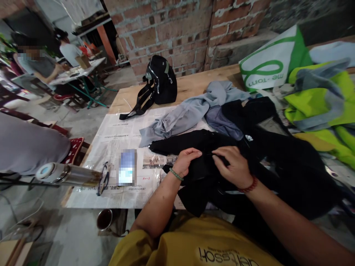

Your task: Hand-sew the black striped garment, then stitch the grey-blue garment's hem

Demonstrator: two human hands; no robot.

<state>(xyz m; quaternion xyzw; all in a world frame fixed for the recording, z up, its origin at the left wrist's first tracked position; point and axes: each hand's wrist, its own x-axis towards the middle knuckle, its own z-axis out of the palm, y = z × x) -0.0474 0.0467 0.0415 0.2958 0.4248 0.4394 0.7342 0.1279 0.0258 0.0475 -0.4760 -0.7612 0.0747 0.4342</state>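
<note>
Black cloth, seemingly a garment (294, 162), lies bunched over the table and down toward my lap. My left hand (183, 161), wearing a green bead bracelet, is closed with thumb and forefinger pinched on a fold of it. Just to the right, my right hand (235, 165), with a red bracelet, has its fingertips pinched above the same cloth. Whatever those fingertips grip is too small and dark to name. A light grey cloth (183, 114) lies crumpled beyond the black garment.
Newspaper (111, 142) covers the wooden table. On it are a phone (127, 167), glasses (103, 178) and a thermos flask (69, 174) lying down. Farther off are a black bag (165, 83), a green-white bag (273, 62) and yellow-green cloth (321, 99). A cup (104, 220) stands below the table edge. People sit at left.
</note>
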